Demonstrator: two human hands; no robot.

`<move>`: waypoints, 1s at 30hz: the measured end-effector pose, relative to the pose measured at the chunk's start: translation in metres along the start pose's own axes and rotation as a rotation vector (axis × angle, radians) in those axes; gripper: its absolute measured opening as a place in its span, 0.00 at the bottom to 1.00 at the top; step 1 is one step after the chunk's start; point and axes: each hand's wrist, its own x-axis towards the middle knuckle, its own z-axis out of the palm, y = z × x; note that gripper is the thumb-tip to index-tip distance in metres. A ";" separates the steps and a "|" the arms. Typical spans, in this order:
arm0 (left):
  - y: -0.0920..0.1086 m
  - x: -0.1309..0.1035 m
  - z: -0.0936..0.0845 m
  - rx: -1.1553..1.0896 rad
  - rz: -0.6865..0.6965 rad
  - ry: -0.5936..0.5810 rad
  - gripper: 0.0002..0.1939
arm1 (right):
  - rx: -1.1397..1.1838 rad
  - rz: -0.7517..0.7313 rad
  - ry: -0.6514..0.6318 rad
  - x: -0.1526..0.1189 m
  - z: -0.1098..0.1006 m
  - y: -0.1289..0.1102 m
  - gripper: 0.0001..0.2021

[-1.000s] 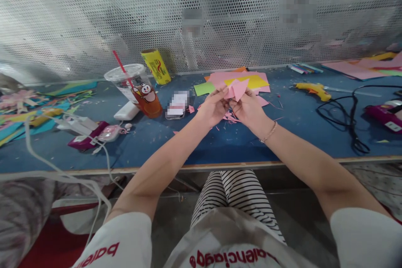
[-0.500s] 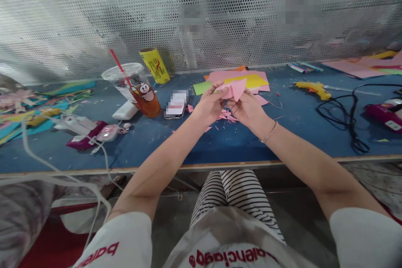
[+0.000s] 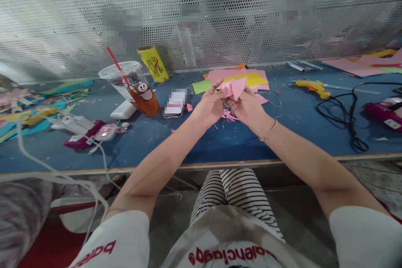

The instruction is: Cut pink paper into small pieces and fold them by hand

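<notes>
A folded piece of pink paper (image 3: 238, 87) with pointed corners is held up between both hands, above the blue table (image 3: 150, 144). My left hand (image 3: 213, 104) pinches its left part, with the thumb on top. On the lower right side, my right hand (image 3: 248, 106) grips the same paper; some of its fingertips are hidden behind it. Below the hands lie thin pink paper scraps (image 3: 229, 115). Just beyond them is a stack of coloured sheets, with a yellow sheet (image 3: 259, 78) and a green sheet (image 3: 200, 87) showing.
Left of my hands are a phone (image 3: 176, 102), a tilted-looking drink cup (image 3: 146, 98) with a red straw, and a yellow can-like container (image 3: 153, 65). White cables (image 3: 31, 157) hang over the table's edge. Rightward lie a yellow glue gun (image 3: 314, 88) and a black cord (image 3: 351, 121). Perforated metal (image 3: 220, 21) stands behind.
The hands stay close together on the pink paper, with only a slight shift of fingers. The view has moved a little, so the cup and phone appear slightly further left.
</notes>
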 end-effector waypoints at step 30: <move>0.003 0.000 -0.001 -0.238 -0.041 0.023 0.14 | -0.169 -0.124 -0.048 -0.002 0.001 0.003 0.11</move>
